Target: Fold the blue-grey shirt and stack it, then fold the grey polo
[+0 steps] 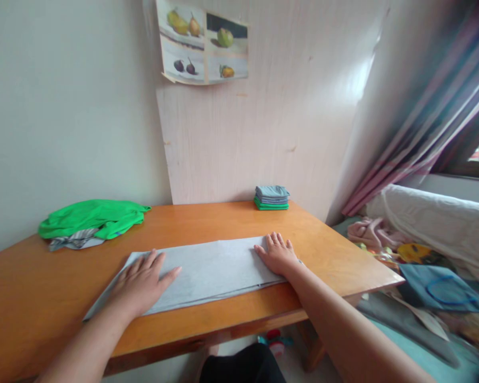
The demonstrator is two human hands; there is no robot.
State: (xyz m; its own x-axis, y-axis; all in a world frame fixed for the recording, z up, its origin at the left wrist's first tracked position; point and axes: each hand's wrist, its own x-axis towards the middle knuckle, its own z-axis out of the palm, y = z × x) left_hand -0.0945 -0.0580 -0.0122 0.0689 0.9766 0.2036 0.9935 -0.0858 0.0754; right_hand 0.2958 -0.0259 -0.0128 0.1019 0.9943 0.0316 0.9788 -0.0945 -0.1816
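A light grey cloth (211,271), folded into a long flat strip, lies across the wooden table (207,218) near its front edge. On the cloth's left part my left hand (141,284) rests flat, fingers spread and thumb pointing right. My right hand (277,254) presses flat on the right end, its fingers also apart. Neither hand grips anything. Layered edges of the fold show along the near side, between the two hands.
At the table's back left sits a crumpled bright green garment (96,215) over a striped cloth (74,239). A small stack of folded clothes (272,197) stands at the back, near the wall. Right of the table, a cluttered bed holds a blue bag-like item (443,287).
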